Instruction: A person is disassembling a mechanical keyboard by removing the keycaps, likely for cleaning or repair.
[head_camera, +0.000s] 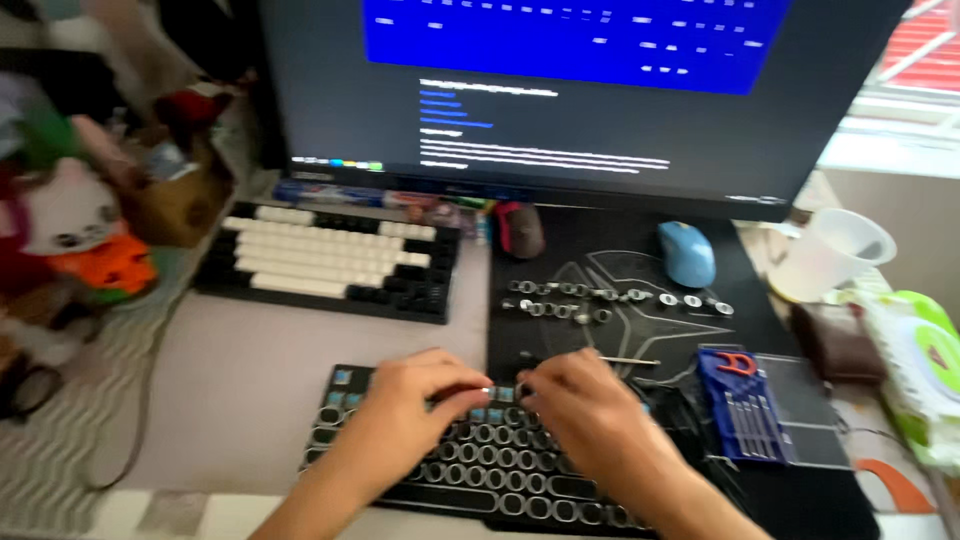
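Observation:
A black keyboard with round ringed keys (480, 470) lies at the near edge of the desk; several keys in its upper rows are bare, showing blue switches. My left hand (410, 405) and my right hand (585, 405) rest on its upper rows, fingertips pinched together around a small key or switch at the middle. What they pinch is too small and blurred to name. Two rows of loose round keycaps (600, 300) lie on the black desk mat (560, 330) behind my right hand, with a thin metal tool (630, 360) beside them.
A black-and-white keyboard (335, 262) sits behind, under a large monitor (560, 90). A blue mouse (686, 253), dark red mouse (520, 228), blue tool set (745, 400), white jug (835, 252), brown wallet (838, 342), wipes pack (930, 375) and plush toys (75, 230) surround it.

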